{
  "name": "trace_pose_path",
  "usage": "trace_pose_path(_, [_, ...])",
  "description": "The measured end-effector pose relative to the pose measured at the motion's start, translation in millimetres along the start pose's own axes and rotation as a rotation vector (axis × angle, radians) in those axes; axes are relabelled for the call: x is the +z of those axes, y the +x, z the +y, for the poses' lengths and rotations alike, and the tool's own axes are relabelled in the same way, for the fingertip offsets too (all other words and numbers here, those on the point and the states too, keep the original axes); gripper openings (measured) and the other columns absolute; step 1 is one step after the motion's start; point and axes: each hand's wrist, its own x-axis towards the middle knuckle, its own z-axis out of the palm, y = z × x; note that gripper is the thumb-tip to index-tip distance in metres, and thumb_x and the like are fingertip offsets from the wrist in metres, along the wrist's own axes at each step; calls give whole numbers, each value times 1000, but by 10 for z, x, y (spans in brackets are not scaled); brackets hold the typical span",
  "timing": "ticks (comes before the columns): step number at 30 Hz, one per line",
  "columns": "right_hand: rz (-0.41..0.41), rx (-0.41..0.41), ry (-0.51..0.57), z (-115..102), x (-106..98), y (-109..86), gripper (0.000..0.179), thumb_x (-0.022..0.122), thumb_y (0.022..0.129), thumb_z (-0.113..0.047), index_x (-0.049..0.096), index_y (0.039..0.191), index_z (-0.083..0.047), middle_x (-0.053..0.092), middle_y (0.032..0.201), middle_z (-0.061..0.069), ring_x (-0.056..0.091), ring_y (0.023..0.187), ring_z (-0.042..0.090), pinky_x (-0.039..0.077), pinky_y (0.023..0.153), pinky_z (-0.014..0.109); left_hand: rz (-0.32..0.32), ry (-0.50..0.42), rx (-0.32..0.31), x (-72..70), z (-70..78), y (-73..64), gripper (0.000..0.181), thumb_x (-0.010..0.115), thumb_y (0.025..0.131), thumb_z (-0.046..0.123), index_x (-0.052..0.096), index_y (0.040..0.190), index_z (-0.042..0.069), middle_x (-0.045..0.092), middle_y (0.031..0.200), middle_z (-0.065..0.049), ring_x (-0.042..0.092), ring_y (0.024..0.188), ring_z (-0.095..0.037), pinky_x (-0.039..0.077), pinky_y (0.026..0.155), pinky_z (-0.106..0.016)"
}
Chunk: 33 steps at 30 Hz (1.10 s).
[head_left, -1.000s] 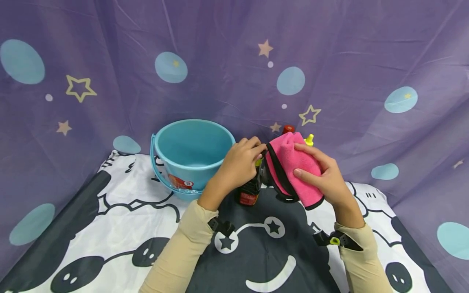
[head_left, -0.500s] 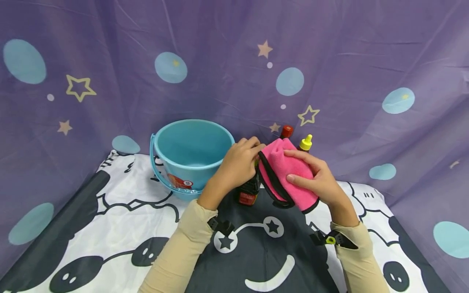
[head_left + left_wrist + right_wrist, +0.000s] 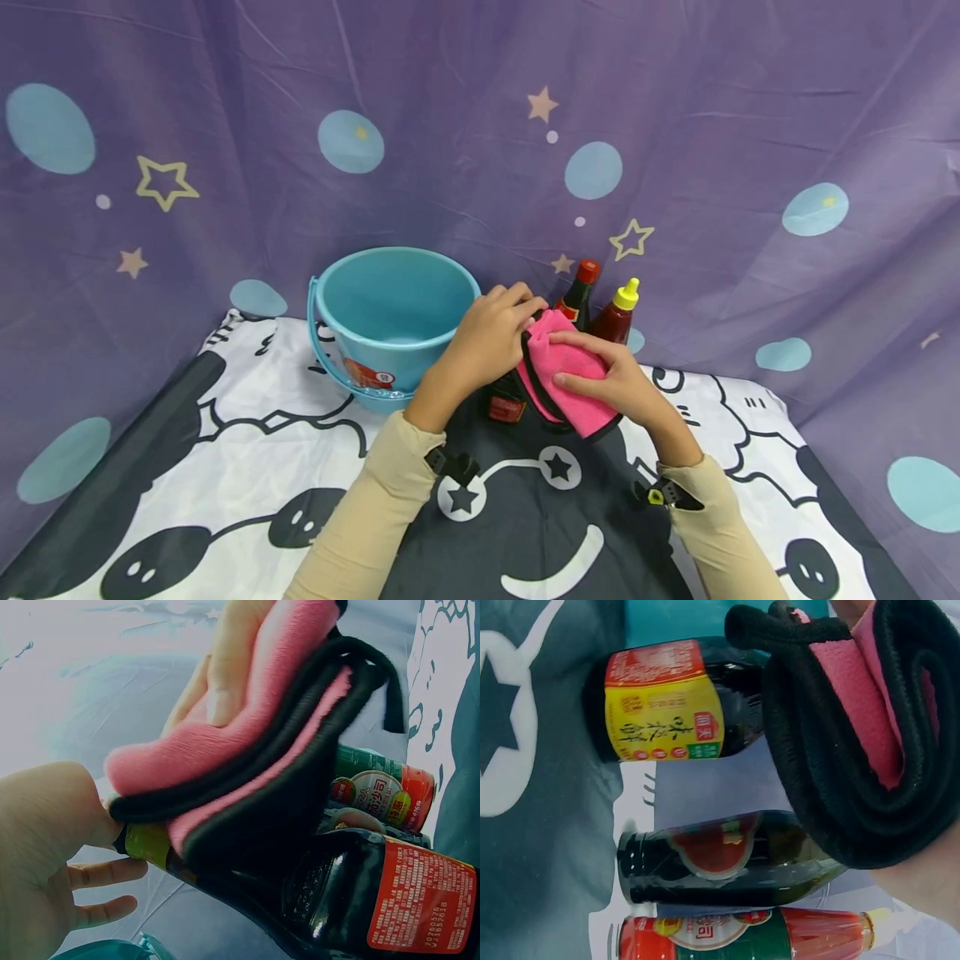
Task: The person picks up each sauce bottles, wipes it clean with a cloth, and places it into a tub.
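My left hand (image 3: 483,337) grips a dark soy sauce bottle (image 3: 337,892) at the top of its neck. The bottle stands upright on the cloth-covered table; the right wrist view shows its yellow and red label (image 3: 664,701). A folded pink towel (image 3: 566,379) with black edging is pinched between the thumb and fingers of my right hand (image 3: 615,379). The towel lies up at the bottle's neck and shoulder, hiding much of them in the head view. In the left wrist view, the towel's black edge (image 3: 247,802) crosses the neck just under the left hand.
A blue bucket (image 3: 360,358) stands left of the soy sauce bottle, its handle hanging down in front. Behind the towel are a dark bottle with a red cap (image 3: 577,300) and a red sauce bottle with a yellow nozzle (image 3: 615,323). A purple curtain (image 3: 480,200) hangs at the back.
My right hand has brought the towel left and down to the soy sauce bottle, uncovering the two bottles behind. My left hand has stayed at the neck.
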Motion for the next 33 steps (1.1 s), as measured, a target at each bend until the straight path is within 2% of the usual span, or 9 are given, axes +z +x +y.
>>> trace_pose_path(5, [-38, 24, -31, 52, 20, -14, 53, 80, 88, -13, 63, 138, -22, 66, 112, 12, 65, 80, 22, 59, 65, 33, 2, -13, -9, 10, 3, 4, 30, 58, 101, 10, 70, 129, 11, 65, 115, -5, 58, 98, -24, 53, 87, -37])
trace_pose_path(11, [-44, 11, -44, 58, 47, -21, 53, 80, 88, -12, 64, 137, -21, 66, 113, 12, 64, 80, 23, 59, 65, 32, 5, 2, -1, 11, -5, 6, 30, 58, 101, 10, 70, 129, 11, 64, 114, -5, 58, 98, -24, 53, 85, -37])
trace_pose_path(21, [-106, 18, -51, 165, 57, -43, 51, 80, 88, -13, 63, 136, -20, 66, 105, 12, 63, 72, 20, 57, 62, 32, 31, 8, 26, 18, -8, 3, 29, 57, 100, 8, 72, 125, 11, 65, 111, -5, 58, 95, -25, 52, 84, -37])
trace_pose_path(28, [-106, 33, -64, 215, 86, -50, 53, 80, 87, -13, 62, 136, -19, 65, 106, 14, 64, 74, 22, 58, 63, 32, 33, 12, 25, 11, -3, 3, 28, 59, 100, 8, 72, 126, 11, 65, 111, -6, 59, 96, -25, 53, 84, -38])
trace_pose_path(33, [-78, -3, -52, 282, 137, -67, 54, 80, 87, -10, 61, 137, -17, 65, 111, 15, 62, 82, 21, 57, 67, 30, 33, 1, 24, 23, -7, -2, 29, 58, 100, 7, 72, 125, 10, 65, 111, -6, 58, 95, -25, 52, 83, -38])
